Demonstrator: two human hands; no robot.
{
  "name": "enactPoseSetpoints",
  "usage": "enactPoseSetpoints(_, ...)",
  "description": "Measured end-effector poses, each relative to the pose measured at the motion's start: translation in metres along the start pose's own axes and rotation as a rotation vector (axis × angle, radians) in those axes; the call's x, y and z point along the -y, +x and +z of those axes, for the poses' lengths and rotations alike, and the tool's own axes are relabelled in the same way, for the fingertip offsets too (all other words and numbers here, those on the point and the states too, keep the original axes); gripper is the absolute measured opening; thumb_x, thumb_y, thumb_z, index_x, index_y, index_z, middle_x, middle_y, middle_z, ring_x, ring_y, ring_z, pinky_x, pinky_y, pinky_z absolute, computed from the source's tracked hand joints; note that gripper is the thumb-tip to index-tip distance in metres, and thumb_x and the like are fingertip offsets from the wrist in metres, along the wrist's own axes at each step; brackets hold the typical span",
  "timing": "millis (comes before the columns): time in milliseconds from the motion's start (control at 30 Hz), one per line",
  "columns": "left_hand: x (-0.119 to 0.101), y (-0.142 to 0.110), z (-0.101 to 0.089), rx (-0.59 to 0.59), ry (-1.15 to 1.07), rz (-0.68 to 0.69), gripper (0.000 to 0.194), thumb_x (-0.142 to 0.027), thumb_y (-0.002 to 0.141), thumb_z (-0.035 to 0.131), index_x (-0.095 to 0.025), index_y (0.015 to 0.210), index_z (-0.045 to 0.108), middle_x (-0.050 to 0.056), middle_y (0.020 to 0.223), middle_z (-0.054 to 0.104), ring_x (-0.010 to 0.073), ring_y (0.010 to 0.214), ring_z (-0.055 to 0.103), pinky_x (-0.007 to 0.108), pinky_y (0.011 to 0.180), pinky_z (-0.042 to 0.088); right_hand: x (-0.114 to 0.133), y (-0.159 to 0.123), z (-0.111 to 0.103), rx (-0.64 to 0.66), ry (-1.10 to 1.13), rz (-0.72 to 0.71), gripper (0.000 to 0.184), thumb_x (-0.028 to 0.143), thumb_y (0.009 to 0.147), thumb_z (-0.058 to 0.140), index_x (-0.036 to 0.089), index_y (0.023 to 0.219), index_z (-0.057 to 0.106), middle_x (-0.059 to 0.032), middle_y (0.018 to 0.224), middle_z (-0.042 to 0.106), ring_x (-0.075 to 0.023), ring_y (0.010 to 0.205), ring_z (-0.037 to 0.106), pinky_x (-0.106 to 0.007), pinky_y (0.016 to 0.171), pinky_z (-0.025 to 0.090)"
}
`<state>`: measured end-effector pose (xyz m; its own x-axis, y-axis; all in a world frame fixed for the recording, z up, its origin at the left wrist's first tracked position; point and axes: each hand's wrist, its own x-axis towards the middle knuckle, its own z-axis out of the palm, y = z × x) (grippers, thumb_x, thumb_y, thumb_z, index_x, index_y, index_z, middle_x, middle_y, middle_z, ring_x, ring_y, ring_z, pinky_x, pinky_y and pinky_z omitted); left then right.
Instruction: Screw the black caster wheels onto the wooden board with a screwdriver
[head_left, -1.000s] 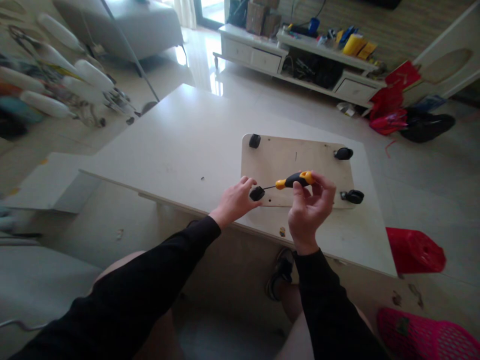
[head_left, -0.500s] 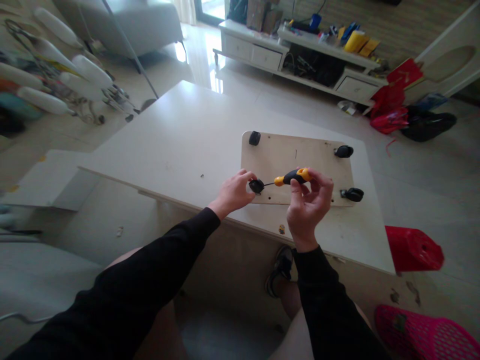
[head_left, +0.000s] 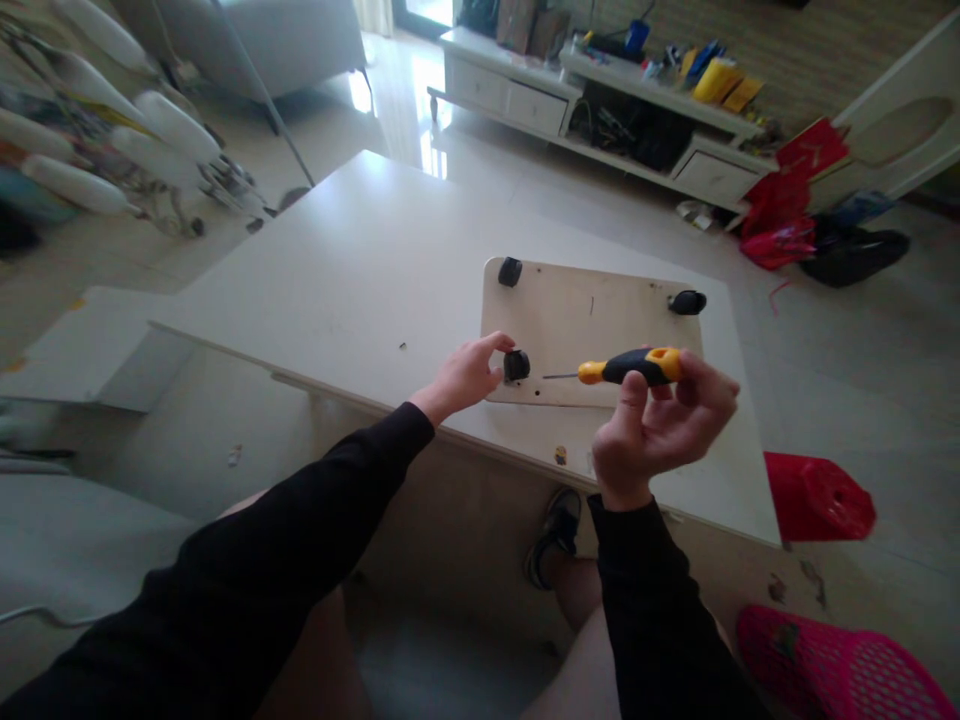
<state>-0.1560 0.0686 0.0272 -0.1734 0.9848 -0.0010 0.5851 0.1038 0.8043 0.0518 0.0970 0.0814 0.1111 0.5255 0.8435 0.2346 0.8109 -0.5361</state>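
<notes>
Head view shows us a black caster sitting on the near left corner of a pale board, with our left hand curled beside it, fingertips touching the wheel. Our right hand is closed around the screwdriver, gripping its orange and black handle; the thin shaft points left toward the caster, its tip a little apart from it. Two more casters stand at the board's far corners. We see the board lying on a white table. A red stool stands on the floor to the right.
</notes>
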Motion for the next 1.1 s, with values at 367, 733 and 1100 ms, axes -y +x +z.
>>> enactPoseSetpoints(367, 0.007, 0.005, 0.004, -0.009, -0.137, -0.072, 0.044, -0.006, 0.087, 0.062, -0.020, 0.128, 0.065, 0.010, 0.132, 0.075, 0.0105, 0.063, 0.070, 0.029, 0.066, 0.057, -0.002, -0.025, 0.009, 0.295, 0.024, -0.047, 0.041, 0.022, 0.096, 0.071, 0.033, 0.134, 0.061, -0.0060, 0.124, 0.063, -0.0250, 0.116, 0.073, -0.052, 0.092, 0.071)
enactPoseSetpoints(733, 0.001, 0.002, 0.002, 0.076, -0.339, -0.088, 0.044, 0.002, 0.087, 0.054, -0.020, 0.124, 0.061, 0.011, 0.131, 0.076, 0.0083, 0.057, 0.068, 0.025, 0.055, 0.052, -0.003, -0.027, 0.009, 0.387, 0.036, -0.078, 0.046, 0.018, 0.094, 0.073, 0.034, 0.135, 0.062, -0.0055, 0.127, 0.067, -0.0249, 0.117, 0.075, -0.051, 0.092, 0.072)
enactPoseSetpoints(1100, -0.004, 0.000, 0.000, 0.109, -0.356, -0.093, 0.041, 0.005, 0.087, 0.047, -0.018, 0.118, 0.060, 0.008, 0.133, 0.075, 0.0051, 0.056, 0.066, 0.021, 0.054, 0.051, -0.004, -0.026, 0.011, 0.384, 0.048, -0.076, 0.047, 0.013, 0.093, 0.076, 0.032, 0.134, 0.064, -0.0064, 0.125, 0.068, -0.0259, 0.115, 0.076, -0.048, 0.088, 0.072)
